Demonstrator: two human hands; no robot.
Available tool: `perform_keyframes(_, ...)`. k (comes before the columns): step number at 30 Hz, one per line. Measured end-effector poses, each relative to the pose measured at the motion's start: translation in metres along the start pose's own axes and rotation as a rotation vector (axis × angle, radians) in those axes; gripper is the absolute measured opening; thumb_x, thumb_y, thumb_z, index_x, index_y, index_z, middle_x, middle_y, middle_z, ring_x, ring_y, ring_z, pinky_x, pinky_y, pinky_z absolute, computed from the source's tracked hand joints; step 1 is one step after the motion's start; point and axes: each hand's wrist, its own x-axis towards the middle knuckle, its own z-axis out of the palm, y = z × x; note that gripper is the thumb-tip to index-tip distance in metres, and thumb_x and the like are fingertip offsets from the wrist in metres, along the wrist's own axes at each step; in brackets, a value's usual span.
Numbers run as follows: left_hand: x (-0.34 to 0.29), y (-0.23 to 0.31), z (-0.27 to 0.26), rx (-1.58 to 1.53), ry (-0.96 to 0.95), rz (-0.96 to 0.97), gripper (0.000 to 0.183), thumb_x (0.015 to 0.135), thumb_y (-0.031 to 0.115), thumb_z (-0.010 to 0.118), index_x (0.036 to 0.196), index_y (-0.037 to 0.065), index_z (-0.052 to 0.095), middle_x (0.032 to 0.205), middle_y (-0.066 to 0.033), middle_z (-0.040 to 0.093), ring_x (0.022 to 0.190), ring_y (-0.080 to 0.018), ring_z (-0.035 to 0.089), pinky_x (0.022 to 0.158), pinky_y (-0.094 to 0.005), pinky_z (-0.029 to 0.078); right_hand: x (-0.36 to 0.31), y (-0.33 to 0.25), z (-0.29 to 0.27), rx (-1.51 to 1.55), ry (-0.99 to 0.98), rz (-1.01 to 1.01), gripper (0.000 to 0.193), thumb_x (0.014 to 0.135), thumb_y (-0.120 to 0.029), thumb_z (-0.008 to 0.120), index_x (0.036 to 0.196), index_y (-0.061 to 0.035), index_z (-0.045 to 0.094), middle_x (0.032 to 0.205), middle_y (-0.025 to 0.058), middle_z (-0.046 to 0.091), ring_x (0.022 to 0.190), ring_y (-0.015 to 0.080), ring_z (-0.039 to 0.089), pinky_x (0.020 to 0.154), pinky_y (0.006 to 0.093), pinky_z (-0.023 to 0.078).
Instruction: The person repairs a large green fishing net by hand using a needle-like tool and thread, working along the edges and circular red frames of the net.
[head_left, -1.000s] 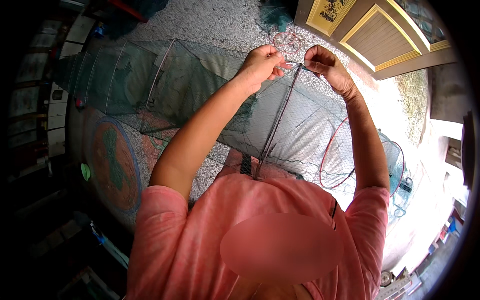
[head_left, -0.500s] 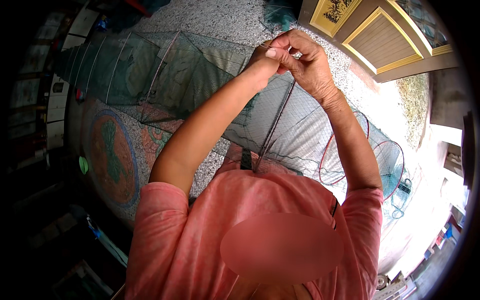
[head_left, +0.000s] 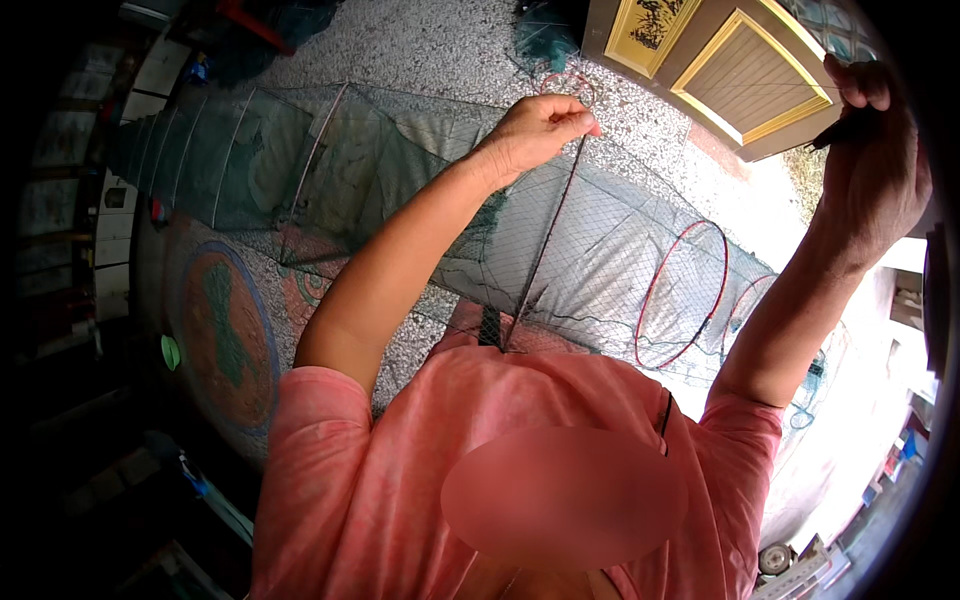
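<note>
A long mesh net trap (head_left: 600, 235) stretches across in front of me, dark green at the left and paler toward the right. Thin frame rods and red hoops (head_left: 684, 295) hold its shape. My left hand (head_left: 545, 135) is closed in a pinch at the far edge of the net, by the top of a dark frame rod (head_left: 553, 230). Raised far out to the right, my right hand (head_left: 875, 165) is closed around a small dark tool with a pointed end (head_left: 840, 130); its exact kind is unclear. A faint thin thread seems to run leftward from that hand.
Beyond the net stands a brown door (head_left: 765, 80) with yellow-edged panels. The speckled floor (head_left: 430, 50) carries a round inlaid pattern (head_left: 228, 325) at the left. More dark green netting (head_left: 545, 40) lies at the back. Shelves (head_left: 115, 210) line the left side.
My right hand has left my left hand and swung far out to the right, and a dark tool now shows in it. My left hand stays near the same spot on the net.
</note>
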Motion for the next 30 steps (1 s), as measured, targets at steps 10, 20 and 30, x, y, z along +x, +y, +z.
perform_keyframes(10, 0.042, 0.011, -0.049, -0.099, -0.011, -0.064, 0.022, 0.096, 0.022, 0.042, 0.095, 0.004, 0.055, 0.097, -0.009, 0.061, 0.077, -0.0135, 0.059, 0.066, -0.023, 0.046, -0.088, 0.077, 0.092, -0.849, -0.357, 0.531, 0.006, 0.08, -0.017, 0.063, 0.084, -0.0142, 0.067, 0.085, 0.0017, 0.061, 0.082, 0.022, 0.06, 0.072, 0.033, 0.049)
perform_keyframes(20, 0.074, -0.015, -0.05, 0.039, -0.309, -0.157, 0.019, 0.092, 0.024, 0.052, 0.093, 0.006, 0.06, 0.082, -0.0036, 0.062, 0.062, -0.0034, 0.043, 0.057, -0.018, 0.039, -0.101, 0.105, 0.132, -1.029, -0.337, 0.755, 0.009, 0.078, -0.018, 0.059, 0.077, -0.0152, 0.068, 0.084, 0.0051, 0.062, 0.085, 0.0254, 0.058, 0.075, 0.0364, 0.049)
perform_keyframes(30, 0.065, -0.028, -0.046, -0.071, -0.256, -0.338, 0.013, 0.087, 0.014, 0.059, 0.087, 0.003, 0.065, 0.077, -0.0023, 0.063, 0.061, -0.0056, 0.054, 0.054, -0.0198, 0.044, -0.101, 0.137, 0.159, -0.741, -0.048, 0.948, 0.013, 0.077, -0.005, 0.057, 0.09, -0.003, 0.06, 0.088, 0.0151, 0.063, 0.086, 0.0289, 0.062, 0.077, 0.0366, 0.049)
